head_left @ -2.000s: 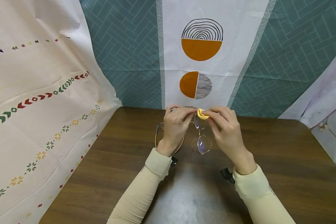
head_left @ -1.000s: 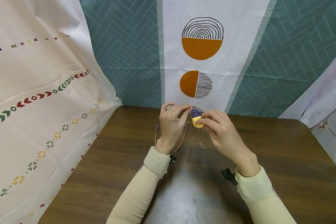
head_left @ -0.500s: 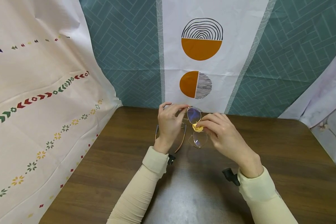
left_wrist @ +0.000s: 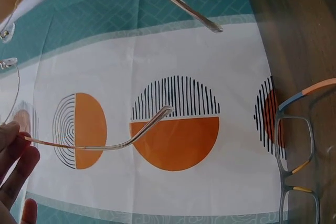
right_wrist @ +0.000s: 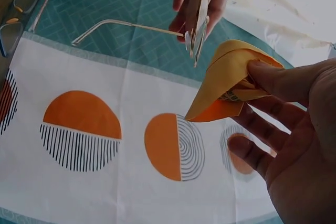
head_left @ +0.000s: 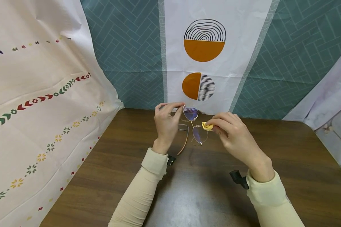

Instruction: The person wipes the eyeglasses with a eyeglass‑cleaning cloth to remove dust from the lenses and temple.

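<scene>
My left hand pinches a pair of thin gold-rimmed glasses by the hinge end, so they hang tilted above the table with both temple arms unfolded. In the right wrist view the frame appears nearly edge-on. A folded yellow cleaning cloth is pinched between thumb and fingers of my right hand. In the right wrist view, a gap shows between the cloth and the lenses. The left wrist view has one gold temple arm running out from the fingertips.
A second pair of glasses, grey with orange-tipped arms, rests on the brown wooden table behind my left hand. A patterned curtain hangs at the table's far edge. White cloth borders the left side.
The yellow cloth has moved down over the upper lens, then off to the right, away from the glasses. My left hand and the gold glasses have shifted left.
</scene>
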Demonstrator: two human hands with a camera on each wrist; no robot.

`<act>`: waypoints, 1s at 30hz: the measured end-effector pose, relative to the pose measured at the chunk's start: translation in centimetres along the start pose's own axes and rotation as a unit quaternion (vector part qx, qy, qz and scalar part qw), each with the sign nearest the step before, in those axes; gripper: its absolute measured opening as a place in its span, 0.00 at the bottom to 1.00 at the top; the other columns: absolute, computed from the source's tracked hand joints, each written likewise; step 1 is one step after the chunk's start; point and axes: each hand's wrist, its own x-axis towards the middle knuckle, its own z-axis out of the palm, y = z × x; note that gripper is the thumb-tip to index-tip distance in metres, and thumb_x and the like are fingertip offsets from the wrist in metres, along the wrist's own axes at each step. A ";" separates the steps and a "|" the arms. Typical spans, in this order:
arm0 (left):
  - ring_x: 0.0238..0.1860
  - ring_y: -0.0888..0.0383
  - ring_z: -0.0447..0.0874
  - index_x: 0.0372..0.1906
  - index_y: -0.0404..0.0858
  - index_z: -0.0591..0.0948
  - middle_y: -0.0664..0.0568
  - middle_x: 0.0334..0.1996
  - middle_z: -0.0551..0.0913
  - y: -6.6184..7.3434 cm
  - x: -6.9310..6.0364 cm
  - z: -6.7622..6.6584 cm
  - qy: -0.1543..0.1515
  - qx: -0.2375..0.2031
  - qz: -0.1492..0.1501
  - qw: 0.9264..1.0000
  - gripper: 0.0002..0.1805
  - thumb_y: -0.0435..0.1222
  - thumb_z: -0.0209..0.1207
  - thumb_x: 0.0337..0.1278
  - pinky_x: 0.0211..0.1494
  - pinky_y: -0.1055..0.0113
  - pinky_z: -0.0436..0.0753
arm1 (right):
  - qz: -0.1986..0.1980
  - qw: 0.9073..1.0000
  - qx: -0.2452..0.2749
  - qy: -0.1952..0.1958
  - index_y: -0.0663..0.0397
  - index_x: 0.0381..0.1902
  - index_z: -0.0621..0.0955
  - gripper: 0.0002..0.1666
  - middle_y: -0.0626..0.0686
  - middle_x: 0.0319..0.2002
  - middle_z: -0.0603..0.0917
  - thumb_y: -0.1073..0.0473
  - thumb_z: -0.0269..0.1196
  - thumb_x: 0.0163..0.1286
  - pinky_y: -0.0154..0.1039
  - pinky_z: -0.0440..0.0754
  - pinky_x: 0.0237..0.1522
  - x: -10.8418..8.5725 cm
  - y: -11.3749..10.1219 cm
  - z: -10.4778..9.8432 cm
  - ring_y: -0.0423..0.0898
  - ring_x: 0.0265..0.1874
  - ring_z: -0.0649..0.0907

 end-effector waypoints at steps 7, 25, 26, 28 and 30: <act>0.36 0.56 0.90 0.40 0.37 0.92 0.50 0.36 0.92 -0.3 -0.1 -0.1 0.004 0.006 -0.004 1.000 0.03 0.31 0.71 0.62 0.59 0.54 0.75 | -0.031 0.999 0.000 -0.012 0.59 0.44 0.88 0.20 0.51 0.42 0.86 0.82 0.71 0.57 0.45 0.74 0.51 0.1 -0.6 1.1 0.50 0.43 0.80; 0.34 0.56 0.90 0.40 0.37 0.92 0.50 0.36 0.92 -0.3 -0.1 -0.3 -0.009 0.026 0.014 1.000 0.04 0.32 0.70 0.64 0.61 0.53 0.74 | -0.042 0.996 -0.021 -0.076 0.57 0.43 0.88 0.13 0.49 0.42 0.84 0.75 0.71 0.63 0.43 0.73 0.49 0.1 -1.2 2.1 0.48 0.42 0.77; 0.34 0.55 0.90 0.40 0.37 0.92 0.50 0.36 0.92 -0.3 -0.1 -0.3 -0.008 0.026 0.012 1.000 0.04 0.32 0.70 0.64 0.61 0.53 0.74 | -0.042 0.996 -0.022 -0.082 0.57 0.42 0.88 0.13 0.49 0.42 0.84 0.75 0.71 0.63 0.43 0.72 0.48 0.1 -1.2 2.0 0.48 0.42 0.77; 0.34 0.55 0.90 0.40 0.37 0.92 0.50 0.36 0.92 -0.4 0.0 -0.4 -0.003 0.025 0.007 1.000 0.04 0.32 0.70 0.64 0.60 0.53 0.74 | -0.041 0.994 -0.023 -0.094 0.56 0.41 0.88 0.13 0.48 0.41 0.83 0.76 0.71 0.62 0.42 0.72 0.47 0.1 -1.2 1.9 0.47 0.41 0.76; 0.34 0.55 0.90 0.39 0.36 0.92 0.50 0.36 0.92 -0.5 0.1 -0.5 0.002 0.023 0.005 1.000 0.03 0.31 0.70 0.63 0.60 0.54 0.75 | -0.040 0.993 -0.024 -0.105 0.56 0.41 0.88 0.14 0.47 0.40 0.82 0.76 0.70 0.62 0.42 0.71 0.46 0.1 -1.3 1.8 0.46 0.40 0.76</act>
